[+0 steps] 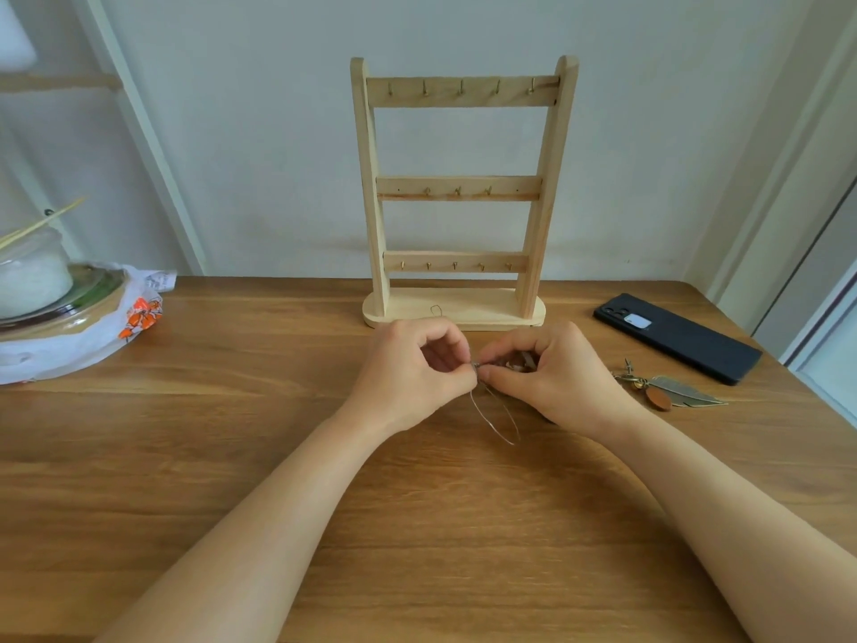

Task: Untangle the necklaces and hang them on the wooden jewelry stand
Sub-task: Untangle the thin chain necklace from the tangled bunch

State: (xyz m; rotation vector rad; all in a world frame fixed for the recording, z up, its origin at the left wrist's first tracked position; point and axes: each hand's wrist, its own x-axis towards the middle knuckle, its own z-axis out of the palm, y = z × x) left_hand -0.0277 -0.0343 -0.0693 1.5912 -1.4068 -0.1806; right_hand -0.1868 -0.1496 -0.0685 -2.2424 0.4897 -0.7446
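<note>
The wooden jewelry stand is upright at the back of the desk, with three crossbars carrying small hooks. Just in front of its base, the left hand and the right hand meet fingertip to fingertip. Both have their fingers curled narrow, and thumb and forefinger on each pinch the same small spot of a thin silver necklace. The rest of the chain hangs from that pinch as a slim loop toward the desk, in front of the stand. A tiny wire loop sits on the stand's base. To the right of the stand lie a dark phone and a feather keychain. Far to its left are a plastic bag and a glass jar.
</note>
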